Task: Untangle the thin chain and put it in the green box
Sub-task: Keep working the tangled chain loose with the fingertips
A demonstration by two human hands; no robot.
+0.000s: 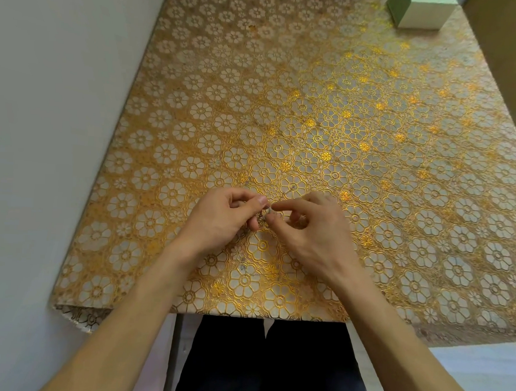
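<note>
Grip: L hand [228, 216], R hand [312, 232] both pinch thin chain [263, 216], bunched where they meet

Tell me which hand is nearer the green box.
Right. The green box stands far off right; the right hand is nearer the person and left of it, the left hand further left; both pinch the chain.

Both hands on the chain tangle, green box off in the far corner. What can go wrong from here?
1. The chain is a tiny bunch pinched between the left hand and right hand; pulling apart may tighten the tangle or snap a link.
2. If dropped, it would likely be hard to spot on the busy gold-patterned tablecloth.
3. The green box sits at the far right corner; the long carry could let the chain slip or re-tangle.
</note>
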